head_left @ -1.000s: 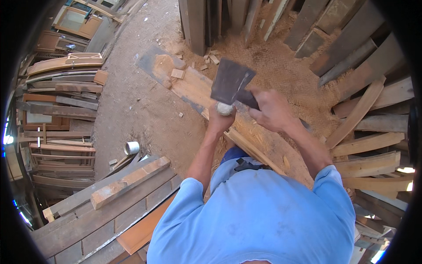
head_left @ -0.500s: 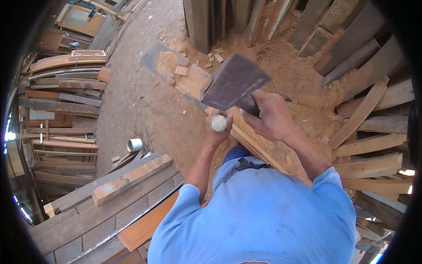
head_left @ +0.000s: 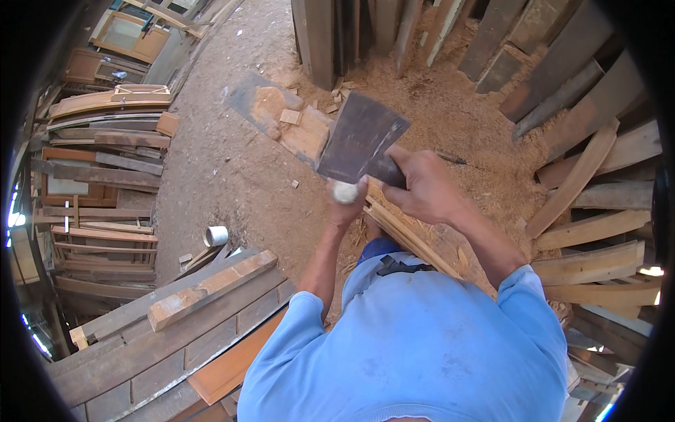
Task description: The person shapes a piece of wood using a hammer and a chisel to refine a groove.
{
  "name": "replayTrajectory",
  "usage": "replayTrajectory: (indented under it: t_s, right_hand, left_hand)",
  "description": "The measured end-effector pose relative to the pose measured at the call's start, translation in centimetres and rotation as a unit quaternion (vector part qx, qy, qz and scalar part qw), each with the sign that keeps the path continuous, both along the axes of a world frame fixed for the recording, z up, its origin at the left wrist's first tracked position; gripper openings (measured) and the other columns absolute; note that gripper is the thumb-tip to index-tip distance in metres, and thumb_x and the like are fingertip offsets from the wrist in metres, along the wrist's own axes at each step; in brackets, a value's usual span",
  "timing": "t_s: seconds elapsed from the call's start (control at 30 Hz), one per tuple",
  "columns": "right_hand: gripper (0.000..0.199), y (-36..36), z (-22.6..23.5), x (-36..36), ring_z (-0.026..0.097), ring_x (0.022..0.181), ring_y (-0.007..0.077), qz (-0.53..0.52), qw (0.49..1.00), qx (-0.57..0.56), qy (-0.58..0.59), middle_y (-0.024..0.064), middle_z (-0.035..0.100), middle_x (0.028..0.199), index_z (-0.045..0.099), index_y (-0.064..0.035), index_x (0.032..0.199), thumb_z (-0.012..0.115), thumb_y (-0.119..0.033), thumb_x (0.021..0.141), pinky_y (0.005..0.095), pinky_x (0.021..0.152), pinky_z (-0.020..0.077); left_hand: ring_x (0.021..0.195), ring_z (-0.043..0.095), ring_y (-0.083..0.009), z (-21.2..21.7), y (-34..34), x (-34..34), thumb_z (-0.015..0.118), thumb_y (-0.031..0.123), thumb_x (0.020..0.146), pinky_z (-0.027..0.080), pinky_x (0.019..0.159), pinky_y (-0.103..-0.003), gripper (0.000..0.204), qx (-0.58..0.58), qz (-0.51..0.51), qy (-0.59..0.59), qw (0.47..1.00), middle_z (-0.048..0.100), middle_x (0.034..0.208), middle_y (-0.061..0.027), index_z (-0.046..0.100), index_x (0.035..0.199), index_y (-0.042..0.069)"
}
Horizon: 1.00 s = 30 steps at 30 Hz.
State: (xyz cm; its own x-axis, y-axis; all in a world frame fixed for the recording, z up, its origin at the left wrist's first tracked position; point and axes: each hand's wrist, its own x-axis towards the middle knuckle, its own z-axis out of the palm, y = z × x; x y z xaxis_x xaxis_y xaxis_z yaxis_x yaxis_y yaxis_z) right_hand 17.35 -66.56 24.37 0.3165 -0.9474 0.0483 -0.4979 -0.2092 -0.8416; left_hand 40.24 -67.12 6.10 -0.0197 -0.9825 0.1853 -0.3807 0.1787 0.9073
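My right hand (head_left: 430,184) is wrapped round the short dark handle of a wooden mallet (head_left: 362,137) with a broad, block-like head. Just below the mallet's lower corner, my left hand (head_left: 344,209) grips an upright tool, probably a chisel, by its handle (head_left: 345,192). Its round whitish end faces up, close against the mallet; whether they touch I cannot tell. The tool's lower part is hidden under the left hand. A long grooved piece of light wood (head_left: 413,240) runs from beside my hands back toward my body.
Sawdust and offcuts (head_left: 290,117) cover a grey board (head_left: 247,98) ahead. Dark planks (head_left: 320,49) stand at the far side, and more boards (head_left: 598,267) lean at right. Stacked timber (head_left: 211,288) lies near left, by a white cup (head_left: 216,235). A thin dark tool (head_left: 451,158) lies in the sawdust.
The mallet has come down and to the left, toward the whitish handle end, with my right hand following. My left hand keeps its hold and has shifted only slightly.
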Motion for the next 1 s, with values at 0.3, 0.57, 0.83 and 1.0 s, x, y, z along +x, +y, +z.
replayTrajectory:
  t_s: [0.3,0.57,0.83,1.0]
  right_hand:
    - [0.022,-0.7,-4.7,0.8,0.068,0.076,0.0406,0.053,0.986,-0.077,0.135,0.0181,0.069,0.079,0.067,-0.0084,0.097,0.071,-0.015,0.077,0.0506,0.067,0.0523]
    - [0.045,-0.7,-4.2,0.0,0.068,0.079,0.0427,0.04,0.995,0.026,0.088,0.0242,0.068,0.08,0.063,-0.0025,0.119,0.07,-0.017,0.077,0.0502,0.07,0.0527]
    - [0.032,-0.6,1.9,-1.0,0.067,0.075,0.0416,-0.046,0.996,0.033,-0.072,0.0237,0.066,0.079,0.066,-0.0021,0.105,0.072,-0.017,0.078,0.0492,0.068,0.0511]
    - [0.024,-1.0,-2.9,0.3,0.068,0.079,0.0403,0.0,0.996,-0.037,0.085,0.0214,0.067,0.08,0.066,-0.0022,0.097,0.072,-0.016,0.078,0.0514,0.069,0.0511]
  left_hand:
    - [0.097,0.071,-0.0233,1.4,-1.2,1.5,0.072,0.005,0.082,0.055,0.086,-0.037,0.021,-0.135,-0.092,-0.196,0.967,0.074,0.105,-0.0134,0.071,0.103,0.0]
    - [0.091,0.067,-0.0202,-1.3,-1.2,1.6,0.073,0.009,0.084,0.055,0.082,-0.038,0.028,-0.026,-0.005,0.0,1.0,0.07,0.1,-0.0067,0.065,0.111,0.004]
    - [0.071,0.063,-0.0128,3.0,-3.1,1.1,0.067,0.007,0.09,0.052,0.062,-0.032,0.006,0.137,0.018,0.034,0.99,0.066,0.08,-0.0023,0.067,0.096,0.004]
    - [0.07,0.062,-0.0133,3.1,-1.6,-0.5,0.065,0.008,0.091,0.051,0.062,-0.032,0.007,-0.022,-0.024,-0.035,0.999,0.064,0.076,-0.0025,0.066,0.096,0.002]
